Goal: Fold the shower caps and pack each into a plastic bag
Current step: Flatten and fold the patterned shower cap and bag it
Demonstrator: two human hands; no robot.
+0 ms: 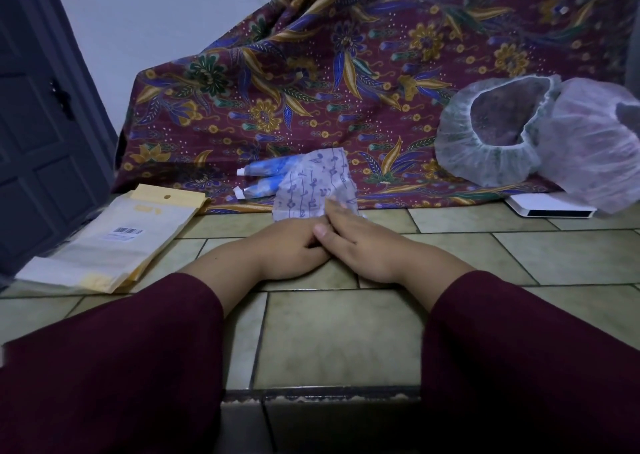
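Thin, filmy plastic — that's what the shower caps are, so they'll be near weightless, floppy, a bit slippery, and springy at the gathered elastic rim. Two unfolded caps point(485, 138) sit puffed up at the right against the batik cloth point(311, 55), one overlapping the other. A flattened music-note printed cap point(311, 187) lies on the tiled floor point(346, 332) just ahead of both hands. Right hand point(360, 246) lies flat, fingertips pressing the printed cap's near edge. Left hand point(287, 249) rests beside it, touching the right; fingers tucked under, can't tell whether it grips anything. Two blue rolled caps point(263, 178) lie behind. Stack of plastic bags point(114, 242) is well left. Best hold, I'd judge: pinch the elastic rim, press flat to push air out.
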